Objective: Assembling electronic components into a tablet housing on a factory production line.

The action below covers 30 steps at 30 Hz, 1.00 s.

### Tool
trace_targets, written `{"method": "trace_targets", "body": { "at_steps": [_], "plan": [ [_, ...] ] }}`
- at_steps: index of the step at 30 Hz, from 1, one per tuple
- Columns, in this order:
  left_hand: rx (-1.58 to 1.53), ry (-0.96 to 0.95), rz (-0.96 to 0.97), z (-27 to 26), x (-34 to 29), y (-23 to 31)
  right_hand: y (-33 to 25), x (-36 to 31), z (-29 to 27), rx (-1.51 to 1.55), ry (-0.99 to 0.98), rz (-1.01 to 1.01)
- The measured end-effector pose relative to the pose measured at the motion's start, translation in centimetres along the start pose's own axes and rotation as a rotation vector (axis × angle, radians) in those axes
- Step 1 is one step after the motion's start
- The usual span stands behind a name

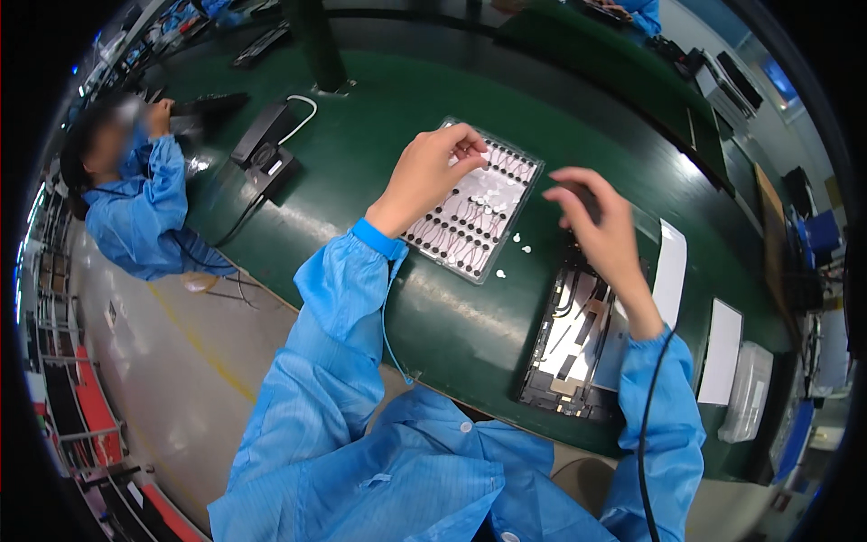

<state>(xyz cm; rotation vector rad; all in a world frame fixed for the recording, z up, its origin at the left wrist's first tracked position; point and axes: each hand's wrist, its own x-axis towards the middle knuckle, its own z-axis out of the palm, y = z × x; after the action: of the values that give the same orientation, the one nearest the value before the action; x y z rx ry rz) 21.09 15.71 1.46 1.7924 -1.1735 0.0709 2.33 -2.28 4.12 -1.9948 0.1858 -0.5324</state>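
Note:
My left hand (432, 176) is over the far part of a clear plastic tray (480, 275), thumb and fingertips drawn together; whatever they may hold is too small to make out. Rows of small round black parts with thin reddish wires (456, 237) fill the tray, and small white pieces (488, 200) lie in its middle. To the right, my right hand (601, 221) hovers with thumb and forefinger apart and nothing visible between them. Below it lies an opened tablet-like device (562, 352), its inner boards and dark strips exposed. A blue band circles my left wrist.
Loose white bits (501, 273) lie between tray and device. White sheets (720, 350) and a clear plastic package (748, 392) are at the right. A black box-shaped device (269, 169) with cables stands left. A co-worker in blue (149, 203) sits at far left. A dark post (316, 45) rises behind.

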Motion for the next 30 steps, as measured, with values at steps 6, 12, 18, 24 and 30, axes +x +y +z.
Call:
{"method": "trace_targets", "body": {
  "at_steps": [6, 12, 18, 24, 30],
  "plan": [
    [-0.254, 0.024, -0.123, 0.7, 0.3, 0.0, 2.2, 4.8, 4.7, -0.226, -0.097, -0.082],
    [-0.205, -0.004, -0.105, 0.5, 0.2, 0.3, 2.6, 5.0, 5.6, -0.144, -0.046, -0.045],
    [0.038, 0.022, -0.014, 1.3, -0.8, 0.2, 3.5, 4.3, 5.5, 0.027, -0.075, 0.036],
    [0.147, -0.001, -0.073, 1.8, -1.0, 0.7, 3.1, 4.1, 5.7, -0.267, 0.04, -0.095],
    [0.165, -0.016, -0.108, 1.8, -1.0, 1.0, 3.0, 4.0, 5.8, -0.283, 0.049, -0.165]
  ]
}}
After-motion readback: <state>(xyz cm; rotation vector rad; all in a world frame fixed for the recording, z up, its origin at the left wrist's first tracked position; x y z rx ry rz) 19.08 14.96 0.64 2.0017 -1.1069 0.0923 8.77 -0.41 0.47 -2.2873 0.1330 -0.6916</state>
